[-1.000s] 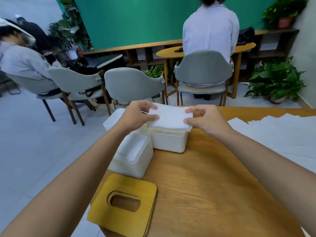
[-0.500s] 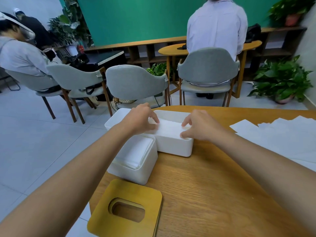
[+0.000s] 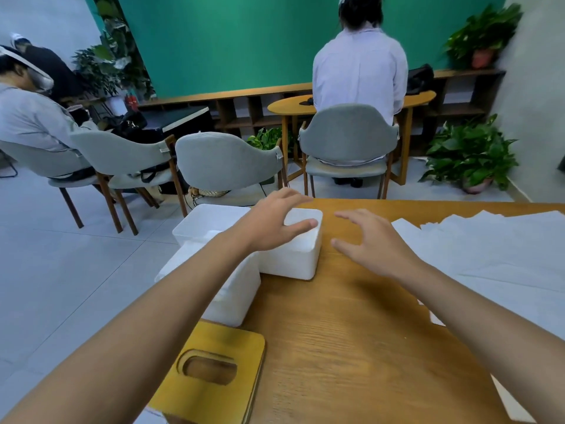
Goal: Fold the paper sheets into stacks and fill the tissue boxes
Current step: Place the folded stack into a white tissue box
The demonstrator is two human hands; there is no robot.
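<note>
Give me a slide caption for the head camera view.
Open left hand over a white tissue box, open right hand beside it; paper sheets at right, yellow slotted lid nearest.

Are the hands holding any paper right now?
No, the left hand over the box and the right hand over the table both have spread fingers and hold nothing.

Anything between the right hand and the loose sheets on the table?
Nothing visible. The right hand is open above the table; the paper sheets lie flat just to its right, nothing between. The left hand is over the white box, off that path.
</note>
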